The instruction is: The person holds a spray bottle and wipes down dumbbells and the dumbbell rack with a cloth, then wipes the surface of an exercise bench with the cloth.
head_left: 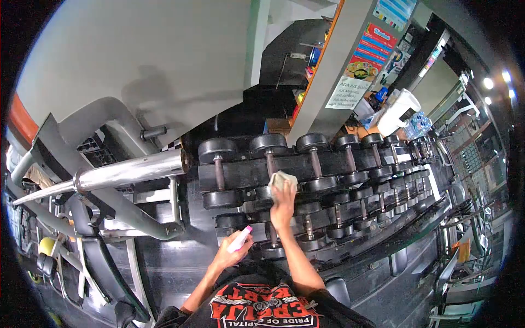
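Observation:
My right hand [283,206] is closed on a pale cloth [282,179], reaching over the second dumbbell [269,159] from the left in the upper row. The cloth lies against that dumbbell's near end, which it and my fingers partly cover. Lower and to the left, my left hand [232,256] grips a white bottle [238,241] with a pink top pointing up and away from me. Just beyond the bottle is the leftmost dumbbell of the lower row [229,220]. Another black dumbbell [220,172] rests at the upper row's left end.
A two-tier dumbbell rack [246,169] stretches away to the right. At left, a thick metal bar [131,170] juts toward the rack from a grey machine frame. Behind stands a pillar with posters [372,52]. A white jug [402,112] stands near the rack's far side.

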`<state>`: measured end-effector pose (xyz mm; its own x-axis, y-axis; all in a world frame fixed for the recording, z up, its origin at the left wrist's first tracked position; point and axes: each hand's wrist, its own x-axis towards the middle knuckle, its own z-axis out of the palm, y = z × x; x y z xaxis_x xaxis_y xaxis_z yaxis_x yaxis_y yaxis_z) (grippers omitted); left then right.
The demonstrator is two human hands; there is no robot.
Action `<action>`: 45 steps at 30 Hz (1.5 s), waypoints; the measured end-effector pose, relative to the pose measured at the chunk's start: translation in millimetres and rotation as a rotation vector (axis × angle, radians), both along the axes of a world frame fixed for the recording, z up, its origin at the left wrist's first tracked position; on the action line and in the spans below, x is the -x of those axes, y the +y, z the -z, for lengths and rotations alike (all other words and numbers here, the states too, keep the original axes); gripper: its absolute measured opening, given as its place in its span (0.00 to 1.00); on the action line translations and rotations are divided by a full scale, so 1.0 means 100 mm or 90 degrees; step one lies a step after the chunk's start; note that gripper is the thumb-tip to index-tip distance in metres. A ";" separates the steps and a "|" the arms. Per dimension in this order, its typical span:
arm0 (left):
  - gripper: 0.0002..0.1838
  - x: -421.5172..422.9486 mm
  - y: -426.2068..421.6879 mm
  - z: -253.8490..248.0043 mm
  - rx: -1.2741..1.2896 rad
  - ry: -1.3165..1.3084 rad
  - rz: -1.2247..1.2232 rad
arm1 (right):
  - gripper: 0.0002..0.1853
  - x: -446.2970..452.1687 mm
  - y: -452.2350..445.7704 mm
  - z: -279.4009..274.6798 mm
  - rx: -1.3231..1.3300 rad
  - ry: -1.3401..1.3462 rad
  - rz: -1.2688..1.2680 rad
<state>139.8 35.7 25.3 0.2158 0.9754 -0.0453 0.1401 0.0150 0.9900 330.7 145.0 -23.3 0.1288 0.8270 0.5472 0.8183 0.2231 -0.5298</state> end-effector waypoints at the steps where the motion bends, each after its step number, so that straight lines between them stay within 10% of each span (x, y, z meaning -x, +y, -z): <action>1: 0.07 0.00 -0.01 0.02 -0.036 0.013 -0.006 | 0.32 0.05 -0.02 -0.01 0.024 -0.013 -0.036; 9: 0.08 0.00 -0.10 0.00 0.023 0.013 -0.002 | 0.28 -0.56 -0.02 -0.06 -0.005 -0.258 -0.234; 15: 0.08 0.00 -0.16 0.02 0.050 0.011 -0.025 | 0.26 -0.75 -0.09 0.31 0.329 0.257 0.055; 18: 0.09 -0.04 -0.19 0.08 -0.012 0.053 -0.014 | 0.24 -0.47 -0.27 0.71 0.088 0.211 0.080; 26: 0.12 -0.31 -0.09 0.44 0.205 0.059 0.077 | 0.19 -0.38 -1.09 0.62 0.411 0.418 0.074; 45: 0.14 -1.07 0.19 1.51 0.205 0.180 -0.128 | 0.25 -1.57 -2.03 1.23 0.322 0.750 0.212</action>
<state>246.6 54.3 -125.7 -0.0396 0.9232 -0.3823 0.3668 0.3693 0.8538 487.8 -57.9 -145.9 0.5459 0.7421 -0.3889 -0.2092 -0.3288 -0.9209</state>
